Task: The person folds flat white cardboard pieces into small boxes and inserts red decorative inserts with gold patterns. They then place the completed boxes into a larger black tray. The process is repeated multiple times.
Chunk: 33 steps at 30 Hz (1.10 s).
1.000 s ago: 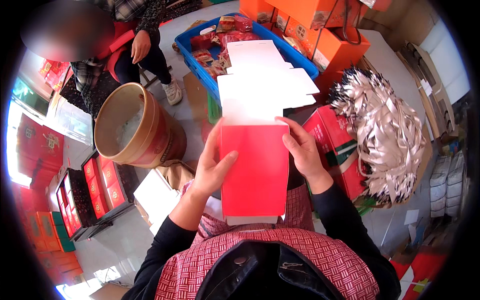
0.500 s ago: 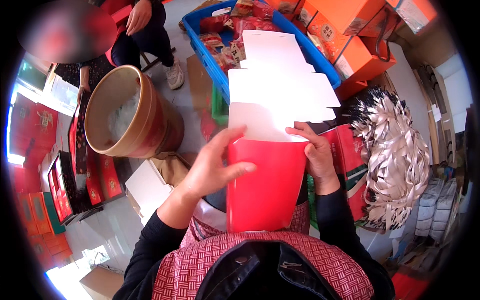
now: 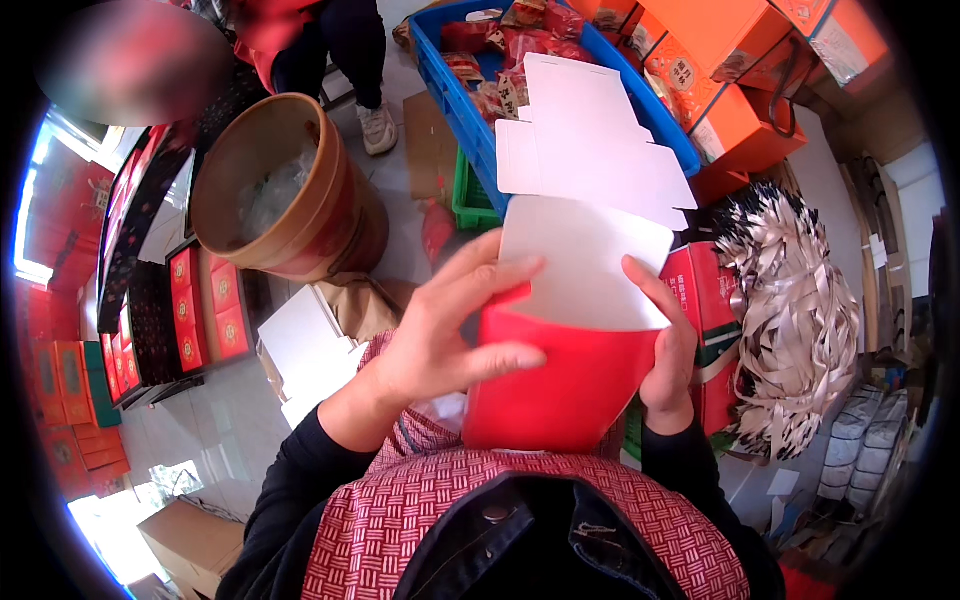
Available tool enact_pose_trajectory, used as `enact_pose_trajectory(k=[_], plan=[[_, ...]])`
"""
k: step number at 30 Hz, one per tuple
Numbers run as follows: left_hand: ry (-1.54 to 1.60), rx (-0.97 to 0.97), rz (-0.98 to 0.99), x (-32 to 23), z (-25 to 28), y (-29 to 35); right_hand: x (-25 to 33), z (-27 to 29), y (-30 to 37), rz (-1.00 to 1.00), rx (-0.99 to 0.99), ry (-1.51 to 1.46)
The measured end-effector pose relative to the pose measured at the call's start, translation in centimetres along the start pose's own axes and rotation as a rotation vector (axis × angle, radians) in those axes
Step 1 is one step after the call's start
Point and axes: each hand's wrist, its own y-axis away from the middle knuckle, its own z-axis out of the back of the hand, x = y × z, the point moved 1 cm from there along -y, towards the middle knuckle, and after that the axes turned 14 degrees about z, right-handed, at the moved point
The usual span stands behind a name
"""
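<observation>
A folding carton [image 3: 560,385], red outside and white inside, stands on my lap with its mouth gaping. Its long white flap panel [image 3: 600,155] stretches away from me. My left hand [image 3: 445,325] is at the carton's left side, fingers over the upper edge by a small red side flap and thumb across the front face. At the right edge, my right hand [image 3: 668,345] has its fingertips at the inside of the rim and its thumb side hidden. Both hands steady the carton between them.
Behind the carton lies a blue crate [image 3: 455,100] of small wrapped packets, with orange gift boxes [image 3: 760,130] to its right. Left stands a round bin [image 3: 290,200] beside white card sheets [image 3: 315,345]. Ribbon handles [image 3: 795,320] are heaped right. A co-worker is at far left.
The carton's mouth has opened wider and its front has tipped toward me. Both hands have shifted right with it. The co-worker's dark patterned panel has swung aside.
</observation>
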Motion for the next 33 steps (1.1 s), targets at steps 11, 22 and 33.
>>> enact_pose_trajectory(k=[11,22,33], plan=[[0.278,0.268,0.333,4.7,-0.5,-1.8,-3.5,2.0,-1.1,-0.006,0.112,0.087],[0.914,0.237,0.547,1.7,0.2,-0.7,0.5,1.9,-1.3,0.027,0.096,0.016],[0.599,0.211,0.875,-2.2,2.1,-3.8,6.5,-0.6,-10.6,0.566,0.644,0.772]])
